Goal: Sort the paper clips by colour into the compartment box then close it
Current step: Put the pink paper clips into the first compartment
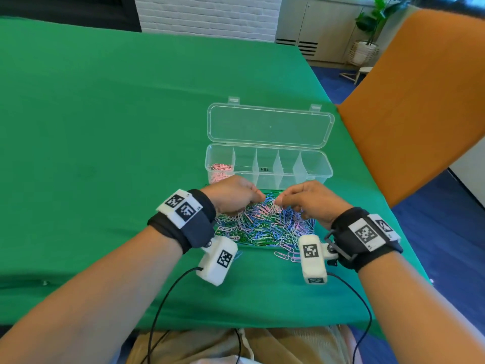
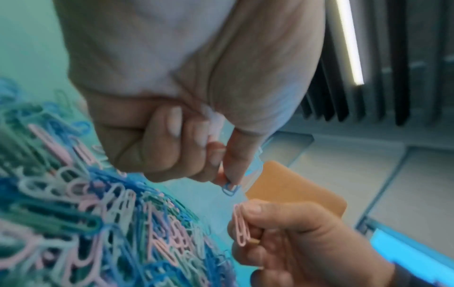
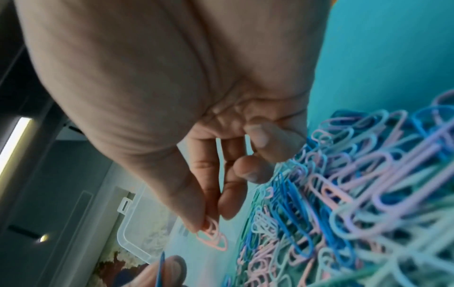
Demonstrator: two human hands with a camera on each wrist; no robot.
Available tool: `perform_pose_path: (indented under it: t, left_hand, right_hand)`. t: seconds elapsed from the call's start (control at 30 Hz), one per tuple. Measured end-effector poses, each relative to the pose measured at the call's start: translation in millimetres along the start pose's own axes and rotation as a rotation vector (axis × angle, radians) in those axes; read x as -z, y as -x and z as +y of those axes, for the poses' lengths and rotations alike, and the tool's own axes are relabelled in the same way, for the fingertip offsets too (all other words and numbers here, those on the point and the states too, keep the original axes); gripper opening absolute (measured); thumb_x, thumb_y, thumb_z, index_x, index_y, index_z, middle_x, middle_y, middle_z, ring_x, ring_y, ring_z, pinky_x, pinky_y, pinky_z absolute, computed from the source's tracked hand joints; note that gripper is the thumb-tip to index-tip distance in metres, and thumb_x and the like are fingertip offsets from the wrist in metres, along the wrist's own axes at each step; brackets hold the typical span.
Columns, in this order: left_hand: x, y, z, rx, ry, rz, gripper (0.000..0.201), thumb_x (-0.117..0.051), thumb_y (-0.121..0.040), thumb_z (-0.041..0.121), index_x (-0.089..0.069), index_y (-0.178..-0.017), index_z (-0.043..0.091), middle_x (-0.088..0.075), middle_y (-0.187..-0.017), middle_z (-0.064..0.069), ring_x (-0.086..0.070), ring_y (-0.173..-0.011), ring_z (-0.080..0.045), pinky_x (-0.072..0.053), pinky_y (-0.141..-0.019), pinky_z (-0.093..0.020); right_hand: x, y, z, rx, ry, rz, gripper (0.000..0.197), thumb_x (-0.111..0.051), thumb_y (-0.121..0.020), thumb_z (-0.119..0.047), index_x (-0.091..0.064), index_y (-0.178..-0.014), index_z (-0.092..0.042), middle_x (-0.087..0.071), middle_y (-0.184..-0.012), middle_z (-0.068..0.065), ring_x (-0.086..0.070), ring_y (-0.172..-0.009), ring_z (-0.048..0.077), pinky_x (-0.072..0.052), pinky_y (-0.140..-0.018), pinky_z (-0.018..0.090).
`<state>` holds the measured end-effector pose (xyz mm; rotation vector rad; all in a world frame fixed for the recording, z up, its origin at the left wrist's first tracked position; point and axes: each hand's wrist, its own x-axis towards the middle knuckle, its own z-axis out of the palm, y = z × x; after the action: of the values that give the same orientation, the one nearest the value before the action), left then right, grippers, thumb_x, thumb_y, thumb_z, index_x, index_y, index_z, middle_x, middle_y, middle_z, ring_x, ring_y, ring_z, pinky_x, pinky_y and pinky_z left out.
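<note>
Green cloth point(image 1: 131, 127) carries tangled clips point(image 1: 265, 224), light, slick, snag-prone; left hand point(image 1: 233, 195) pinches a blue clip point(image 2: 229, 189), right hand point(image 1: 307, 200) a pink clip point(image 3: 213, 236), below the half-empty box point(image 1: 325, 169).

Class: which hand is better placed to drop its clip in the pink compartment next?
Right hand: it pinches pink clips. The left hand, though nearer the pink compartment, pinches a blue clip.

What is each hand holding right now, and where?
Left hand pinches a blue clip by one end; right hand pinches pink clips at their upper ends.
</note>
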<state>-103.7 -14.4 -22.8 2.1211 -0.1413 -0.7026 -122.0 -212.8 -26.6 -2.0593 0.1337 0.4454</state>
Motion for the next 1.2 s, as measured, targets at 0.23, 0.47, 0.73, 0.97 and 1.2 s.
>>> perform_pose_path:
  t: [0.23, 0.47, 0.73, 0.97, 1.2]
  left_hand:
    - [-3.7, 1.6, -7.8, 0.073, 0.711, -0.209, 0.019, -0.042, -0.095, 0.012, -0.041, -0.077, 0.015, -0.041, -0.061, 0.001, -0.031, -0.050, -0.010, -0.024, -0.044, -0.021]
    - [-8.6, -1.2, -11.1, 0.117, 0.448, 0.014, 0.021, -0.059, -0.089, 0.013, -0.050, -0.070, 0.014, -0.043, -0.056, 0.004, -0.034, -0.047, -0.011, -0.026, -0.044, -0.021]
    - [-13.4, 3.5, 7.5, -0.114, -0.323, 0.053, 0.006, -0.075, -0.085, 0.023, -0.076, -0.091, 0.023, -0.052, -0.054, 0.016, -0.044, -0.053, 0.001, -0.036, -0.054, -0.021]
    - [-26.9, -9.4, 12.8, -0.171, -0.667, 0.121, 0.002, -0.073, -0.086, 0.021, -0.074, -0.087, 0.020, -0.071, -0.086, 0.003, -0.065, -0.081, -0.019, -0.050, -0.071, -0.031]
    - [-7.2, -5.4, 5.4, -0.105, -0.287, 0.039, 0.023, -0.062, -0.095, 0.037, -0.070, -0.092, 0.016, -0.062, -0.075, 0.003, -0.051, -0.063, -0.011, -0.040, -0.059, -0.025]
  right_hand:
    - [-3.4, 1.2, -0.1, -0.009, -0.191, 0.033, 0.010, -0.073, -0.085, -0.013, -0.074, -0.075, -0.013, -0.066, -0.070, -0.002, -0.045, -0.059, 0.008, -0.035, -0.047, 0.019]
    - [-3.4, 5.8, -3.5, 0.012, -0.020, 0.092, 0.013, -0.078, -0.082, -0.017, -0.071, -0.072, -0.014, -0.065, -0.066, -0.005, -0.046, -0.055, 0.006, -0.039, -0.047, 0.017]
    - [-4.8, 8.2, -3.8, 0.021, 0.039, 0.102, 0.009, -0.079, -0.081, -0.011, -0.071, -0.078, -0.008, -0.067, -0.065, -0.003, -0.051, -0.049, 0.005, -0.038, -0.041, 0.015]
    - [-5.1, 11.3, -4.4, 0.042, -0.013, 0.152, 0.010, -0.070, -0.086, -0.002, -0.068, -0.079, -0.009, -0.074, -0.081, 0.011, -0.061, -0.055, 0.011, -0.043, -0.041, 0.019]
    - [-9.3, 14.5, -7.7, 0.054, -0.074, 0.122, 0.011, -0.075, -0.083, -0.009, -0.071, -0.075, -0.014, -0.067, -0.075, 0.004, -0.052, -0.060, 0.009, -0.043, -0.049, 0.017]
